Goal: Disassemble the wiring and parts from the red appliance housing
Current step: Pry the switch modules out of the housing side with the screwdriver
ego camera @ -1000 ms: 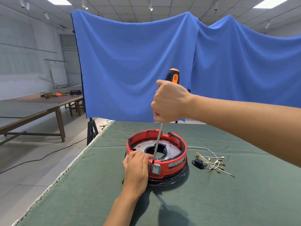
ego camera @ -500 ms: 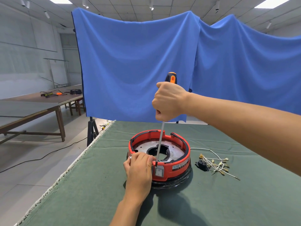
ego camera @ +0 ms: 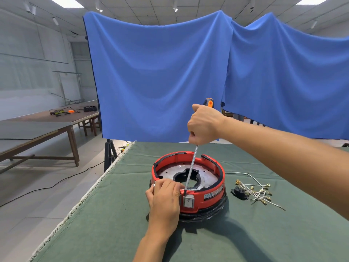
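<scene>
Red round appliance housing (ego camera: 211,188) sits on a green cloth-covered table (ego camera: 264,239). Left hand (ego camera: 166,199) grips its near rim beside a white rocker switch (ego camera: 188,202); right hand (ego camera: 204,123) fists an orange-handled screwdriver (ego camera: 190,171) — tip at that rim. Label text unreadable. Loose wires (ego camera: 255,191) lie just right.
</scene>
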